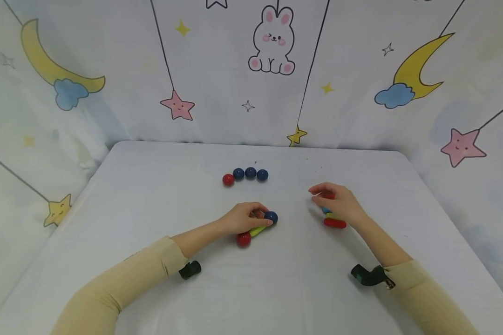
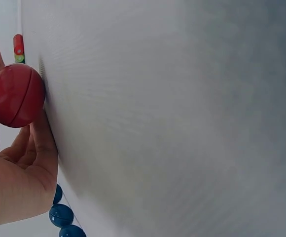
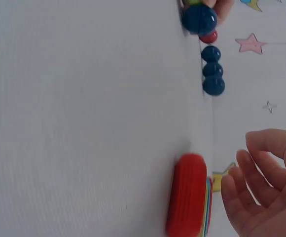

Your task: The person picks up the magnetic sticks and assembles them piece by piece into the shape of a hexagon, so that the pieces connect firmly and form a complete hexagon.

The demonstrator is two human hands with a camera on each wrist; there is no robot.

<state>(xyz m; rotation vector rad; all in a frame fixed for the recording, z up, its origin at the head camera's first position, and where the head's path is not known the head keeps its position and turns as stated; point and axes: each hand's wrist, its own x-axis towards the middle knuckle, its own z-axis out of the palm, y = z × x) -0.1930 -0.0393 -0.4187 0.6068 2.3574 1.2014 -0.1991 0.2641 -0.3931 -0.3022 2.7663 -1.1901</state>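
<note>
Left of the table's middle, my left hand (image 1: 241, 217) holds a short yellow-green rod (image 1: 257, 231) low over the cloth. A blue ball (image 1: 271, 217) sits at the rod's far end by my fingertips. At its near end is a red ball (image 1: 243, 239), glossy with a seam around it in the left wrist view. My right hand (image 1: 339, 200) hovers over several coloured rods, its fingers loosely bent and holding nothing. The nearest of these is a red rod (image 3: 187, 195), lying beside green, blue and red ones that the hand partly hides in the head view.
Behind the left hand, three blue balls (image 1: 250, 173) and another red ball (image 1: 228, 180) stand in a row. A white cloth (image 1: 172, 177) covers the table. A patterned curtain (image 1: 218, 60) hangs behind it. Dark wrist devices (image 1: 369, 275) show below both sleeves.
</note>
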